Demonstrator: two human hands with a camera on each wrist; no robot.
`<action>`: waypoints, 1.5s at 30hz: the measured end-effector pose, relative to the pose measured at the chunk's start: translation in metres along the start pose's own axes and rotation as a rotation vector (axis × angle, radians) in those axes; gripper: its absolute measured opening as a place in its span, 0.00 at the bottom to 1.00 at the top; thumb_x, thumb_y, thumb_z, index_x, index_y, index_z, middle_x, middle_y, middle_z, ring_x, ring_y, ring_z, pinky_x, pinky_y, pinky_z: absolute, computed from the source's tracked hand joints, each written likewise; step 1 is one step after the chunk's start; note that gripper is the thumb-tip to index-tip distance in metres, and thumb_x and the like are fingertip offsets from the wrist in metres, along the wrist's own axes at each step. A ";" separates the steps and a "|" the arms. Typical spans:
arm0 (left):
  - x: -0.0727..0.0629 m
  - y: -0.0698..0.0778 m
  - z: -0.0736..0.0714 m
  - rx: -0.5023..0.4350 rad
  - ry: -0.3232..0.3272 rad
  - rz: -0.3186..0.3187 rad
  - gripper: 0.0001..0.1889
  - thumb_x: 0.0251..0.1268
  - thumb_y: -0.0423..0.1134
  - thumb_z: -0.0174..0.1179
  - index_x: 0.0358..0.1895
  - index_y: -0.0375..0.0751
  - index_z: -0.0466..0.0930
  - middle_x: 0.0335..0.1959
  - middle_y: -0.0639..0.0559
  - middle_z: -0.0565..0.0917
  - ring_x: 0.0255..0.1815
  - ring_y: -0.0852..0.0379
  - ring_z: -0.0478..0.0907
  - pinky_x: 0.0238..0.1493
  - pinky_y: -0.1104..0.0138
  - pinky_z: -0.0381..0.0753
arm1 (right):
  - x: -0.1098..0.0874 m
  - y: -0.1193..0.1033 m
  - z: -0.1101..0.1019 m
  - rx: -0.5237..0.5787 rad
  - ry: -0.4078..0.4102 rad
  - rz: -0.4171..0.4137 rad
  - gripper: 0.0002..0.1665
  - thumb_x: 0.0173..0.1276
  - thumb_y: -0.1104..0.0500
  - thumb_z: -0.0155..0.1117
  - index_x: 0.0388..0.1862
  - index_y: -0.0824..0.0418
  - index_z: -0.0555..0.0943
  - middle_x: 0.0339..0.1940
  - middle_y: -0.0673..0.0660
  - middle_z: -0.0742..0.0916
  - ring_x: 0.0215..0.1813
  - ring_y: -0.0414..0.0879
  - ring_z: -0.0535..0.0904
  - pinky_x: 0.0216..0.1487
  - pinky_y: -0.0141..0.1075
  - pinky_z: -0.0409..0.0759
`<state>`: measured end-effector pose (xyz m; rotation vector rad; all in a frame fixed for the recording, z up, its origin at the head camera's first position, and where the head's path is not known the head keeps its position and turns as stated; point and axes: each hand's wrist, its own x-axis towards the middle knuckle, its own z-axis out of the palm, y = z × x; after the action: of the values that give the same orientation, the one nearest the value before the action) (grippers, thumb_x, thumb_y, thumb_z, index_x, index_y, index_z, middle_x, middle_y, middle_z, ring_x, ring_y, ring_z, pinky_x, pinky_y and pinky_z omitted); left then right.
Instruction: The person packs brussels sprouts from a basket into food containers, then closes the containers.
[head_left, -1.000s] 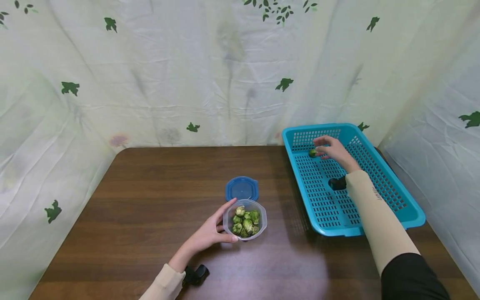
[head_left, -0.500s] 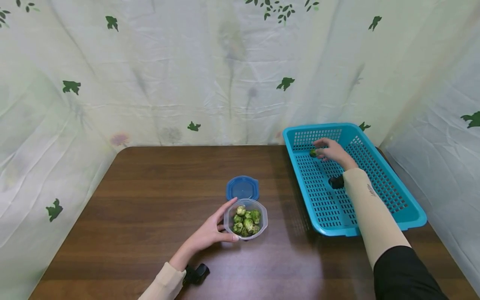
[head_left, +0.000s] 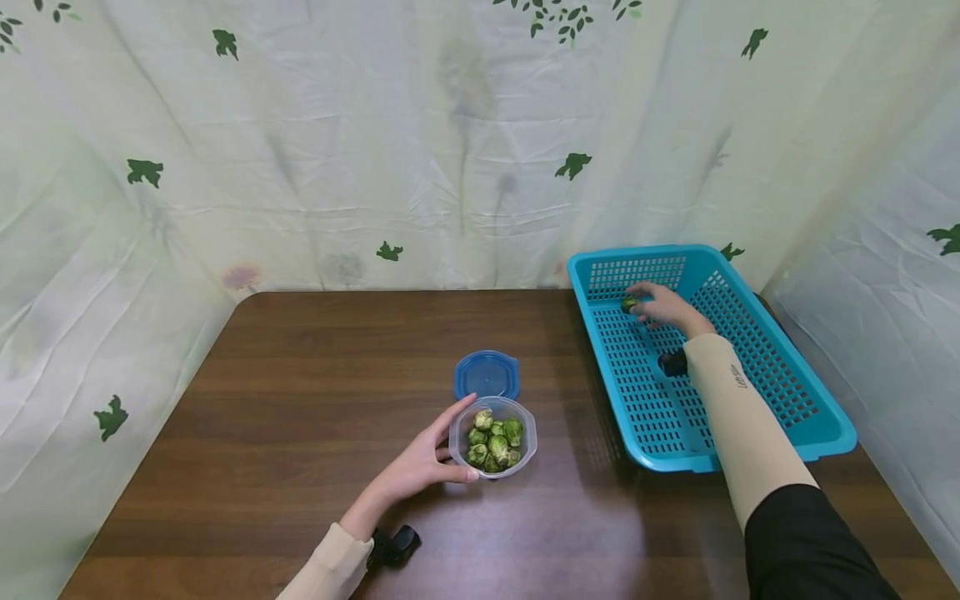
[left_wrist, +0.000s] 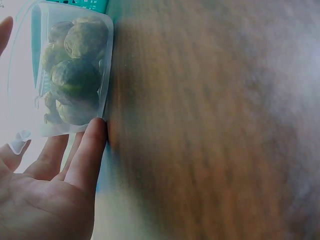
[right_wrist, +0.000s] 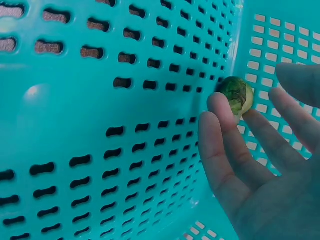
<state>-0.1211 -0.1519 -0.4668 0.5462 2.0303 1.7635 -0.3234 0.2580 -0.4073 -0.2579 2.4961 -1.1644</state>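
My left hand point(head_left: 416, 468) grips the side of a clear plastic food container point(head_left: 531, 446), thumb at the near side and index finger along the far side. Several Brussels sprouts point(head_left: 498, 446) fill it, and they show through its wall in the left wrist view. Inside the blue plastic basket point(head_left: 611, 392), my right hand point(head_left: 663, 308) reaches toward a single Brussels sprout point(right_wrist: 237, 96) by the far end wall. Its fingers are loosely bent around the near side of that sprout, with the thumb apart from it. Whether a fingertip touches the sprout cannot be told.
A blue lid point(head_left: 486, 373) lies on the brown wooden table point(head_left: 337, 375) just behind the container. A pale leaf-patterned curtain point(head_left: 300, 150) hangs behind the table and along both sides. The basket stands at the table's right, its walls rising around my right hand.
My right hand has shifted very slightly within the basket, near the lone sprout. The left hand and the container keep their place; the whole head view drifts a little.
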 end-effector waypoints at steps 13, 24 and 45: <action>-0.001 -0.001 0.000 -0.002 0.001 0.001 0.50 0.54 0.33 0.70 0.77 0.52 0.47 0.73 0.38 0.52 0.68 0.40 0.60 0.58 0.56 0.73 | 0.001 -0.005 0.006 -0.025 -0.018 0.060 0.28 0.73 0.69 0.42 0.69 0.77 0.58 0.65 0.78 0.65 0.61 0.69 0.68 0.57 0.53 0.72; -0.001 -0.003 0.000 -0.003 -0.002 0.004 0.50 0.55 0.33 0.70 0.77 0.49 0.46 0.73 0.38 0.52 0.67 0.40 0.61 0.57 0.57 0.73 | 0.002 -0.004 0.010 -0.055 0.007 0.066 0.26 0.69 0.70 0.45 0.66 0.76 0.63 0.59 0.73 0.70 0.50 0.62 0.74 0.51 0.52 0.73; -0.001 0.000 0.000 0.003 0.002 0.006 0.50 0.54 0.34 0.70 0.77 0.49 0.46 0.73 0.37 0.52 0.68 0.40 0.60 0.58 0.56 0.73 | -0.003 -0.009 0.004 0.070 0.168 -0.009 0.16 0.74 0.63 0.52 0.55 0.71 0.70 0.55 0.69 0.74 0.52 0.65 0.76 0.55 0.55 0.72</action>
<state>-0.1201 -0.1526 -0.4666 0.5526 2.0346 1.7655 -0.3189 0.2501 -0.4019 -0.1587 2.5923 -1.3244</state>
